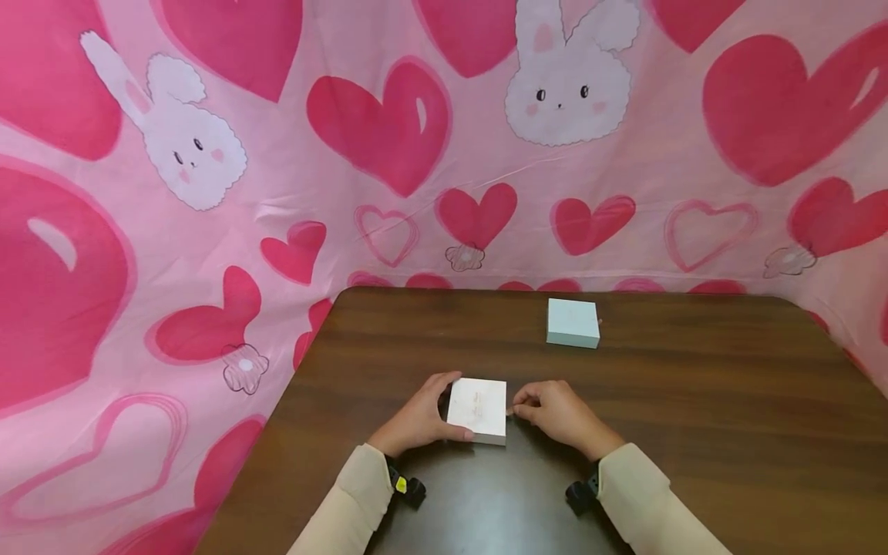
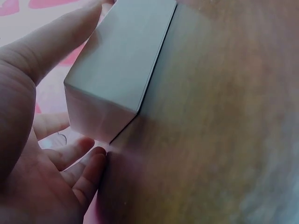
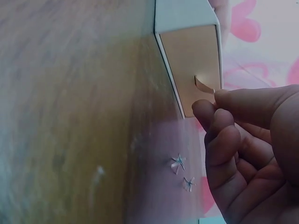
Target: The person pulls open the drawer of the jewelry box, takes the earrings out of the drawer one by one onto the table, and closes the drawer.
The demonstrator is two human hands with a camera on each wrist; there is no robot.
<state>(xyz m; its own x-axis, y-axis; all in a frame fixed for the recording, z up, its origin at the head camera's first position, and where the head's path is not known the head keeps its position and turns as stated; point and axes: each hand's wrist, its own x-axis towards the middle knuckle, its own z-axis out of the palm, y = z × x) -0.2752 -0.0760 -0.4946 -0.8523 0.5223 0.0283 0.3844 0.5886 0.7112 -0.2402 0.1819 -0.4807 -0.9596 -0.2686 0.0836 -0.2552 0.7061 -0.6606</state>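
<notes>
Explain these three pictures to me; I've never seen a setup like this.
There is no machine here, just a person's left hand and right hand, with a small camera on each wrist. The widest picture comes from a camera worn on the head; the other two come from the wrists. On the table lie a near box, which the left hand holds, and a far box, which neither hand touches. The right hand pinches a tab on the near box's side. Two tiny star-like shapes show in the right-wrist picture, too blurred to identify.
</notes>
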